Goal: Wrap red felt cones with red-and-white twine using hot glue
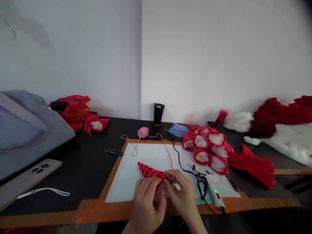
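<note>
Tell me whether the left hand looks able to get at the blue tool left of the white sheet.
Probably yes: the blue tool lies uncovered beside the white sheet, with nothing standing between it and the left hand. That hand is busy at the red cone, though.

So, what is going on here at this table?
The left hand holds a red cone wrapped in red-and-white cord, and the fingertips of the right hand are at its edge. The cord runs from near the hands to a ball on the table. Similar cones lie piled at right, white stuffing showing.
</note>
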`<action>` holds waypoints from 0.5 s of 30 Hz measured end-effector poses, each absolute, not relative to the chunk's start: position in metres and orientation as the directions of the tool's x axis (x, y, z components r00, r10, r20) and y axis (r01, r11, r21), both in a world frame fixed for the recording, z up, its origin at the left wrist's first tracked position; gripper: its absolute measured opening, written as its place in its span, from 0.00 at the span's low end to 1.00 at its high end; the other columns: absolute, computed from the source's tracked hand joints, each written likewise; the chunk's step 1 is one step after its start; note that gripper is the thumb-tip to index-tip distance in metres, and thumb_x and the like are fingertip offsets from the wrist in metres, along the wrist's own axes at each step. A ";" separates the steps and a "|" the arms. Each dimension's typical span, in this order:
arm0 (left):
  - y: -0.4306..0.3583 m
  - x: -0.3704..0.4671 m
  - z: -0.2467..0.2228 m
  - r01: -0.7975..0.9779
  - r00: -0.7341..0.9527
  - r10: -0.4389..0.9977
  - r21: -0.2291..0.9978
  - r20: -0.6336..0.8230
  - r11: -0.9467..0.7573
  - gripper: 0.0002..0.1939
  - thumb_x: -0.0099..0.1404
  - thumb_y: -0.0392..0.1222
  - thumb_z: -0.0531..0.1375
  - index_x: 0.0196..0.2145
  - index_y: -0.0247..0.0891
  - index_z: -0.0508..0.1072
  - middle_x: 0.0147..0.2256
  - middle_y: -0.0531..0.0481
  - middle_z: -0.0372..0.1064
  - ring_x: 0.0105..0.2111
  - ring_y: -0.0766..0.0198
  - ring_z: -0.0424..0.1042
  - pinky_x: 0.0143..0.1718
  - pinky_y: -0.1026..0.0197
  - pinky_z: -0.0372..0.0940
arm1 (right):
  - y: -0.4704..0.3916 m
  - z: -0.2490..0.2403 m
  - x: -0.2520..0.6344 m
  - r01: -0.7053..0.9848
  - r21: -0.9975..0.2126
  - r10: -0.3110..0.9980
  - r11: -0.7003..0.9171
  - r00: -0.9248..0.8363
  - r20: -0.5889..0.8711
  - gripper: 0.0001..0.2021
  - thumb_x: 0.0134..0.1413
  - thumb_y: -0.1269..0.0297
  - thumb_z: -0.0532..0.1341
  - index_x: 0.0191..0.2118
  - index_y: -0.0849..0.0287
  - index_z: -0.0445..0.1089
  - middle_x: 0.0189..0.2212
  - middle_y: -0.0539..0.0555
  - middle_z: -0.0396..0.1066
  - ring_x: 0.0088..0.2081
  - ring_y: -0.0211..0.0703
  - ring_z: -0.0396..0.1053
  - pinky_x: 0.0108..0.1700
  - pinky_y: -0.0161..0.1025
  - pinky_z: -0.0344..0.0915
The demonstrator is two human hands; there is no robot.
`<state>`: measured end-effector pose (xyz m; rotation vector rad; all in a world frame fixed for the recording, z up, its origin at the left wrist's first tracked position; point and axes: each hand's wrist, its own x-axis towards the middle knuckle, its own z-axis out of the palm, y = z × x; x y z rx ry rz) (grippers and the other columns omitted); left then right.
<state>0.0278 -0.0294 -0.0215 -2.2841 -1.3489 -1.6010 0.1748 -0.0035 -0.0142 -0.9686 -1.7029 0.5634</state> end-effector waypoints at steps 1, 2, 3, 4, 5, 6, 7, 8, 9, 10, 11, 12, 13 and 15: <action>-0.031 0.027 -0.022 0.668 0.080 0.612 0.413 0.787 -0.619 0.12 0.65 0.31 0.56 0.46 0.35 0.70 0.40 0.42 0.74 0.39 0.54 0.72 0.41 0.50 0.67 | -0.005 -0.013 0.175 0.325 -0.759 0.822 0.564 -0.139 0.552 0.11 0.60 0.74 0.58 0.45 0.55 0.72 0.36 0.52 0.72 0.36 0.40 0.72 0.38 0.36 0.70; -0.032 0.027 -0.023 0.675 0.072 0.604 0.407 0.794 -0.615 0.12 0.65 0.31 0.56 0.46 0.36 0.71 0.39 0.42 0.74 0.39 0.54 0.72 0.41 0.50 0.68 | -0.008 -0.012 0.175 0.315 -0.760 0.821 0.568 -0.158 0.548 0.12 0.60 0.74 0.57 0.46 0.54 0.71 0.36 0.52 0.72 0.37 0.41 0.72 0.39 0.36 0.70; -0.033 0.026 -0.024 0.682 0.062 0.594 0.400 0.802 -0.612 0.12 0.66 0.30 0.55 0.46 0.36 0.71 0.39 0.42 0.74 0.39 0.55 0.72 0.41 0.51 0.68 | -0.011 -0.010 0.175 0.300 -0.764 0.821 0.571 -0.178 0.543 0.13 0.61 0.75 0.57 0.47 0.54 0.71 0.37 0.52 0.72 0.38 0.41 0.72 0.40 0.36 0.70; -0.034 0.025 -0.026 0.689 0.051 0.581 0.393 0.812 -0.609 0.12 0.66 0.30 0.56 0.46 0.36 0.71 0.39 0.43 0.74 0.38 0.55 0.73 0.41 0.51 0.69 | -0.014 -0.008 0.175 0.278 -0.771 0.820 0.573 -0.194 0.539 0.14 0.61 0.75 0.57 0.49 0.53 0.70 0.39 0.53 0.72 0.39 0.42 0.72 0.41 0.37 0.70; -0.034 0.025 -0.027 0.695 0.035 0.567 0.388 0.823 -0.606 0.11 0.66 0.30 0.56 0.46 0.37 0.70 0.38 0.43 0.74 0.38 0.56 0.73 0.40 0.52 0.70 | -0.018 -0.006 0.176 0.252 -0.781 0.820 0.571 -0.208 0.533 0.16 0.60 0.75 0.56 0.51 0.53 0.69 0.40 0.53 0.72 0.40 0.42 0.72 0.42 0.38 0.71; -0.035 0.024 -0.029 0.700 0.013 0.553 0.387 0.833 -0.600 0.11 0.66 0.31 0.57 0.46 0.37 0.70 0.38 0.43 0.74 0.38 0.56 0.73 0.40 0.53 0.70 | -0.021 -0.005 0.176 0.227 -0.792 0.822 0.566 -0.220 0.525 0.18 0.60 0.75 0.56 0.53 0.53 0.68 0.42 0.54 0.72 0.41 0.43 0.72 0.43 0.38 0.71; -0.035 0.022 -0.030 0.704 -0.016 0.544 0.395 0.839 -0.590 0.11 0.66 0.31 0.58 0.46 0.37 0.69 0.38 0.43 0.74 0.39 0.56 0.73 0.40 0.53 0.71 | -0.024 -0.005 0.176 0.209 -0.802 0.825 0.560 -0.229 0.516 0.19 0.59 0.75 0.56 0.55 0.53 0.67 0.44 0.55 0.71 0.43 0.44 0.72 0.45 0.39 0.71; -0.035 0.021 -0.031 0.706 -0.043 0.538 0.407 0.842 -0.580 0.11 0.66 0.32 0.59 0.46 0.37 0.69 0.39 0.43 0.73 0.40 0.56 0.73 0.40 0.54 0.72 | -0.027 -0.006 0.177 0.200 -0.808 0.828 0.555 -0.233 0.511 0.21 0.59 0.75 0.56 0.56 0.53 0.66 0.45 0.55 0.71 0.44 0.45 0.71 0.46 0.41 0.71; -0.036 0.020 -0.032 0.705 -0.062 0.535 0.417 0.842 -0.574 0.11 0.66 0.32 0.60 0.46 0.37 0.68 0.40 0.42 0.72 0.41 0.56 0.73 0.40 0.54 0.72 | -0.029 -0.007 0.177 0.201 -0.811 0.830 0.550 -0.233 0.506 0.22 0.59 0.74 0.55 0.58 0.53 0.64 0.46 0.56 0.71 0.44 0.45 0.71 0.47 0.41 0.71; -0.036 0.018 -0.033 0.701 -0.072 0.538 0.426 0.840 -0.572 0.11 0.65 0.33 0.60 0.46 0.37 0.67 0.41 0.42 0.72 0.42 0.55 0.73 0.41 0.54 0.73 | -0.031 -0.009 0.178 0.209 -0.809 0.831 0.550 -0.231 0.505 0.22 0.60 0.74 0.55 0.59 0.52 0.64 0.46 0.56 0.71 0.44 0.45 0.71 0.47 0.42 0.71; -0.037 0.017 -0.034 0.695 -0.073 0.543 0.433 0.836 -0.574 0.11 0.65 0.33 0.60 0.46 0.37 0.67 0.41 0.42 0.71 0.42 0.55 0.73 0.41 0.54 0.73 | -0.032 -0.011 0.178 0.224 -0.805 0.833 0.549 -0.226 0.505 0.22 0.61 0.73 0.55 0.59 0.51 0.63 0.46 0.56 0.71 0.44 0.46 0.71 0.47 0.43 0.71; -0.038 0.015 -0.034 0.687 -0.067 0.547 0.436 0.834 -0.582 0.11 0.65 0.33 0.60 0.46 0.37 0.67 0.42 0.41 0.71 0.43 0.55 0.73 0.42 0.54 0.73 | -0.034 -0.014 0.178 0.243 -0.800 0.835 0.548 -0.218 0.506 0.21 0.61 0.72 0.55 0.59 0.51 0.63 0.47 0.56 0.71 0.45 0.46 0.71 0.48 0.43 0.70; -0.039 0.014 -0.034 0.675 -0.060 0.549 0.439 0.834 -0.592 0.12 0.65 0.32 0.60 0.46 0.36 0.67 0.43 0.41 0.70 0.44 0.55 0.73 0.42 0.54 0.73 | -0.035 -0.016 0.178 0.265 -0.794 0.836 0.547 -0.211 0.506 0.21 0.62 0.71 0.56 0.59 0.50 0.62 0.47 0.56 0.71 0.45 0.47 0.72 0.49 0.44 0.70; -0.042 0.012 -0.033 0.650 -0.045 0.560 0.450 0.827 -0.612 0.12 0.65 0.31 0.60 0.47 0.35 0.66 0.44 0.40 0.70 0.44 0.55 0.72 0.43 0.53 0.72 | -0.036 -0.019 0.177 0.300 -0.780 0.835 0.550 -0.203 0.511 0.21 0.62 0.71 0.56 0.60 0.49 0.62 0.48 0.56 0.71 0.46 0.48 0.72 0.50 0.45 0.70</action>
